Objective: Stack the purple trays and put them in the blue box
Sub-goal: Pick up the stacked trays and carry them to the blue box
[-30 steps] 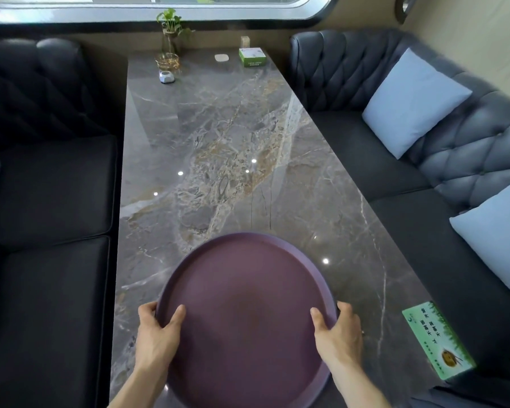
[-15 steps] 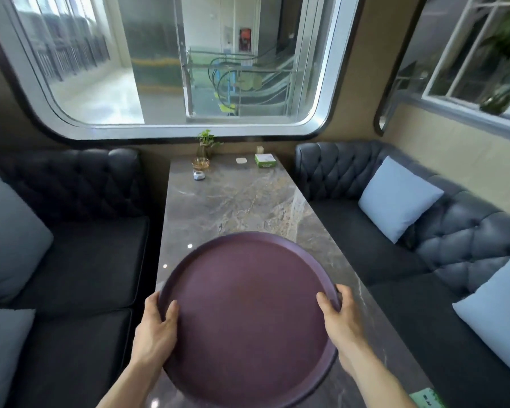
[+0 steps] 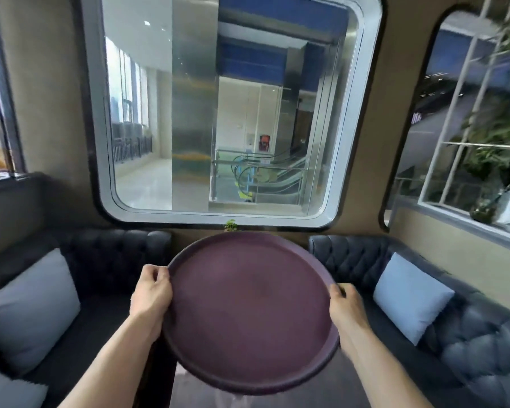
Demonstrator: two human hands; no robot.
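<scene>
A large round purple tray [image 3: 249,310] is held up in front of me, lifted above the marble table [image 3: 195,390] and tilted slightly toward me. My left hand [image 3: 150,295] grips its left rim, fingers curled over the edge. On the opposite rim my right hand [image 3: 346,307] holds on with the thumb on top. Whether more than one tray is in the hold cannot be told. No blue box is in view.
Dark tufted sofas [image 3: 468,334] run along both sides of the table, with pale blue cushions [image 3: 411,297] on the right and grey ones [image 3: 27,307] on the left. A big rounded window [image 3: 224,113] fills the wall ahead. A small plant [image 3: 231,225] peeks above the tray.
The tray has been lifted off the table and raised, and my view has tipped upward from the tabletop to the window. Both hands have kept their grip on the rim.
</scene>
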